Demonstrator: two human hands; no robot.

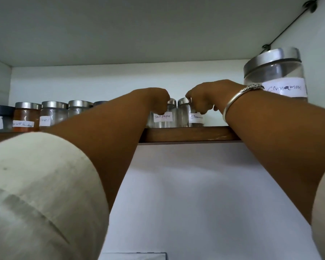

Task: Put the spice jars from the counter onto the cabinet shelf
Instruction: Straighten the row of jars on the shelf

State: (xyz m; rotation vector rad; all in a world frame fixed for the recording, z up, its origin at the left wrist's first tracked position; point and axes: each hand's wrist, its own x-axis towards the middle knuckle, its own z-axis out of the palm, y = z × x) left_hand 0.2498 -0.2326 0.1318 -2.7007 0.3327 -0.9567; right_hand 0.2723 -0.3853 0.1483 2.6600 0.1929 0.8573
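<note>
Fingers (163, 99) of our left hand (154, 100) curl over the top of the black pepper jar (163, 120), and our right hand (204, 96) grips the small cinnamon jar (192, 119) the same way, knuckles bent and fingertips hooked down past the lid. Both jars sit near the front edge of the shelf (188, 135), side by side and almost touching. From below we cannot quite tell whether their bases are fully down on the board, though they seem to be.

To finish this step well, we judge that each jar should be pushed a little farther back from the edge, kept upright, with the labels turned toward us. We should let go only when each base feels flat. Smooth glass can slip on a smooth board, so a slow push from the lid suits better than a shove.

These jars are short, round, clear glass with brushed metal lids and white paper labels written by hand. To the left stands a row of jars (53, 114) of the same kind, one filled with orange powder. At far right, a big cinnamon jar (278, 76) of the same glass and metal towers over them. A plain silver bangle (233, 102) rings our right wrist; a pale cloth sleeve (36, 194) covers the left arm.
</note>
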